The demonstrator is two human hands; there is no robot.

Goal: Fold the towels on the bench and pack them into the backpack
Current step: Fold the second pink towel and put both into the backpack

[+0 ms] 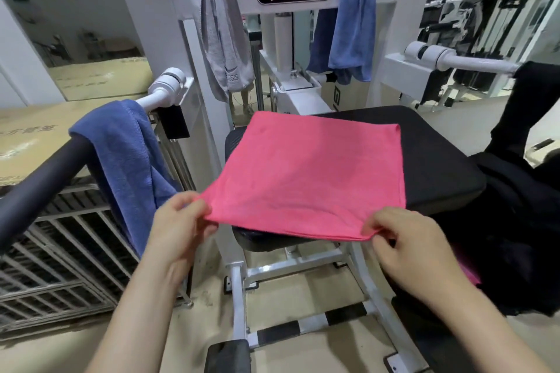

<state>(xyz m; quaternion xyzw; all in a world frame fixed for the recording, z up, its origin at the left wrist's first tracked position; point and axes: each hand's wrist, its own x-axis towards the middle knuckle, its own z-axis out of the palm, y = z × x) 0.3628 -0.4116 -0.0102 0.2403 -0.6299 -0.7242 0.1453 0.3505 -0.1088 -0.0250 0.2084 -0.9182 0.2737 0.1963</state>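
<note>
I have the pink towel (pixel 306 172) by its two near corners. My left hand (pixel 178 221) pinches the corner at lower centre-left, and my right hand (pixel 406 239) pinches the one at lower centre-right, thumb over fingers in each case. The rest of the towel lies flat on the black bench seat (pixel 439 160) in the middle of the frame, its near edge lifted just off the pad.

This looks to me like the first fold, with packing not yet begun. To do it well I should raise both corners level and carry them straight to the far edge. Then I set each near corner on its far corner before letting go, so the sides line up. A flat palm run over the crease would take out the shallow ripples near my fingers.

The dark bag (pixel 515 221) at the right edge, which I take to be the backpack, touches the seat, so the reach will be short. More towels wait: a blue towel (pixel 127 154) on the bar at left, a grey towel (pixel 224 39) and another blue one (pixel 348 18) hung on the frame at the top.
</note>
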